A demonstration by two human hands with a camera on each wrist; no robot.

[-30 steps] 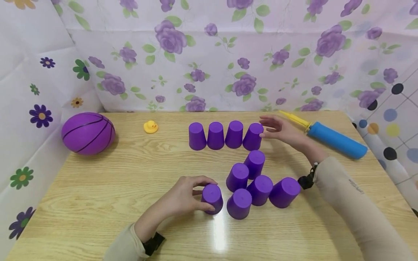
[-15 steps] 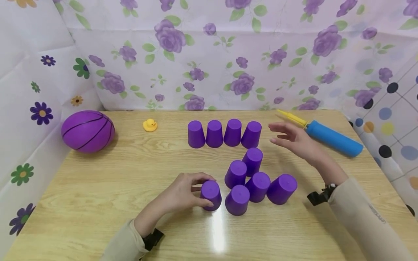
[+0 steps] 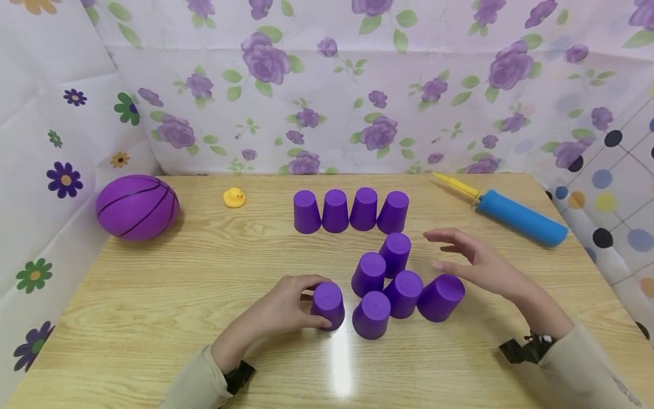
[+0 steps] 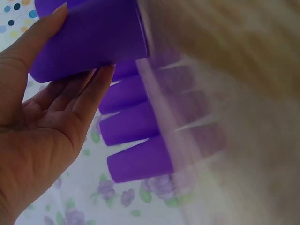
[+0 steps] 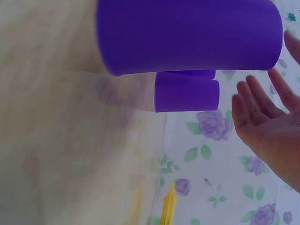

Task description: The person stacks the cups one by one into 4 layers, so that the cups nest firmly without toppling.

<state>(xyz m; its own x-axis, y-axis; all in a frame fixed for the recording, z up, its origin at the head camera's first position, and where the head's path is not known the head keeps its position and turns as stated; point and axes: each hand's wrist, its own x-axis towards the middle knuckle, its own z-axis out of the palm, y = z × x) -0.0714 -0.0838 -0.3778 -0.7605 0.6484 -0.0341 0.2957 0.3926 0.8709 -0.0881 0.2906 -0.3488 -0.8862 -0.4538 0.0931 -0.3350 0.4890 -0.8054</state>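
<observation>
My left hand point(image 3: 291, 304) holds a purple cup point(image 3: 328, 305) by its side, thumb in front and fingers behind; the cup stands upside down at the near left of a loose group. The left wrist view shows the thumb and fingers around this cup point(image 4: 89, 42). Further right in the group are several more upturned purple cups, among them a front one point(image 3: 371, 315) and a rightmost one point(image 3: 441, 297). My right hand point(image 3: 472, 261) hovers just behind and right of that rightmost cup, fingers spread and holding nothing. In the right wrist view its fingers face a large cup point(image 5: 187, 35).
Behind the group, a row of upturned purple cups point(image 3: 335, 211) stands on the wooden table point(image 3: 230, 250). A purple ball point(image 3: 138, 207) and a yellow rubber duck point(image 3: 234, 197) lie at the left. A blue hand pump point(image 3: 521, 217) with a yellow nozzle lies back right.
My right hand has drawn away from the right end of the back row, coming nearer and rightward, to beside the rightmost front cup. My left hand keeps its grip on the same cup.
</observation>
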